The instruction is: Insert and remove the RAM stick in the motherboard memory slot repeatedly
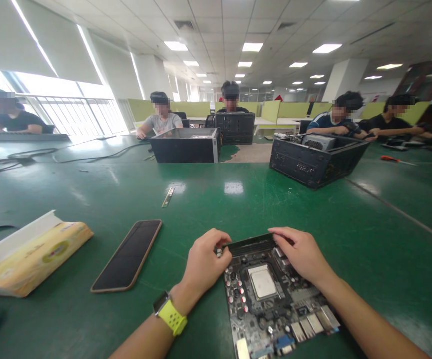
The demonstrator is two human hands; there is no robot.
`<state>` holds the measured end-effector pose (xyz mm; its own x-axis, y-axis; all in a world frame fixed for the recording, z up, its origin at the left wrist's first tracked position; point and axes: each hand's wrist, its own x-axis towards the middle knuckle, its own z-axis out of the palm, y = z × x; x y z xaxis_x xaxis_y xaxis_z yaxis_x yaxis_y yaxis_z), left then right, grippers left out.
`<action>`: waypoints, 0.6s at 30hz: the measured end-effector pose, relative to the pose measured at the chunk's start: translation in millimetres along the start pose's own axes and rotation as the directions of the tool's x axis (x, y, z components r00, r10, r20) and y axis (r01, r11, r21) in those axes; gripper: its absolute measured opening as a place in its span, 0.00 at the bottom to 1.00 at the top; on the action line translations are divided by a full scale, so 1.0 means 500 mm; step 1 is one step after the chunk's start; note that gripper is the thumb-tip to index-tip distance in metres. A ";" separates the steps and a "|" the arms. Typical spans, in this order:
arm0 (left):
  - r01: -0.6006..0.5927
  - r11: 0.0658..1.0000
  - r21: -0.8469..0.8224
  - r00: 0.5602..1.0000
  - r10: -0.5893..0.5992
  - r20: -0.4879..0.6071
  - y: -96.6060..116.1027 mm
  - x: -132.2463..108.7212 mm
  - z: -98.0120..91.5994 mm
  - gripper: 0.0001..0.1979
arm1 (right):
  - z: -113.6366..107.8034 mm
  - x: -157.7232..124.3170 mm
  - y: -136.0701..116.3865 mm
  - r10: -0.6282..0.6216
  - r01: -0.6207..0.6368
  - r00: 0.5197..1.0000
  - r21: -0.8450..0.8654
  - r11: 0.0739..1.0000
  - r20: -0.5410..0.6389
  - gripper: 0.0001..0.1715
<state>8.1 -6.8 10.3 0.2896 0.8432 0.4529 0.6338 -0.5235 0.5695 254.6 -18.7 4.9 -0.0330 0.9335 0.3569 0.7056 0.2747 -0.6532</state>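
A motherboard (276, 319) lies flat on the green table, its silver processor (263, 280) exposed in the socket and its ports facing me. Along its far edge, a dark memory module (251, 243) stands on edge at the memory slots; how deep it sits in a slot I cannot tell. My left hand (206, 257), wrist in a yellow-green watch strap, has curled fingers closed at the module's left end. At the other end, my right hand (302, 252) pinches with thumb and fingers. Both sets of fingertips are partly hidden.
Left of the board lie a phone (128, 257) and a yellow tissue pack (40, 254). Another memory module (168, 197) rests farther off. Open computer cases (186, 147) (317, 157) stand across the table, with a screwdriver (397, 159) at far right. Several people sit beyond.
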 end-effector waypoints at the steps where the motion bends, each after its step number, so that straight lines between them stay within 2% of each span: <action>1: 0.006 1.000 0.003 1.000 -0.006 0.000 0.000 0.000 0.000 0.10 | -0.001 0.000 0.000 -0.010 0.010 1.000 0.011 1.000 0.005 0.16; 6: 0.015 1.000 -0.001 1.000 -0.015 0.009 -0.005 -0.001 0.002 0.10 | -0.001 -0.001 -0.004 -0.026 0.026 1.000 0.029 0.999 0.008 0.16; 12: -0.015 1.000 -0.009 1.000 0.015 0.010 -0.002 -0.001 0.001 0.10 | -0.004 0.001 -0.008 0.055 -0.054 0.998 -0.023 0.998 0.013 0.17; 14: -0.016 1.000 -0.016 1.000 0.016 0.007 0.000 0.000 0.000 0.10 | -0.019 0.000 -0.027 0.052 -0.052 0.998 -0.018 0.998 -0.032 0.17; 16: 0.001 1.000 -0.028 1.000 -0.001 -0.022 0.001 0.001 -0.003 0.10 | -0.031 -0.011 -0.062 -0.008 0.006 0.999 -0.052 0.999 -0.049 0.14; 18: 0.030 0.999 -0.042 0.996 -0.034 -0.083 0.000 0.003 -0.008 0.09 | -0.027 -0.038 -0.108 -0.110 0.114 0.993 -0.115 0.987 0.044 0.12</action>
<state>5.8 -5.9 14.0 0.2076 0.8473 0.4890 0.6117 -0.5025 0.6110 226.6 -54.6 42.4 -0.1416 0.9069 0.3969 0.7741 0.3514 -0.5266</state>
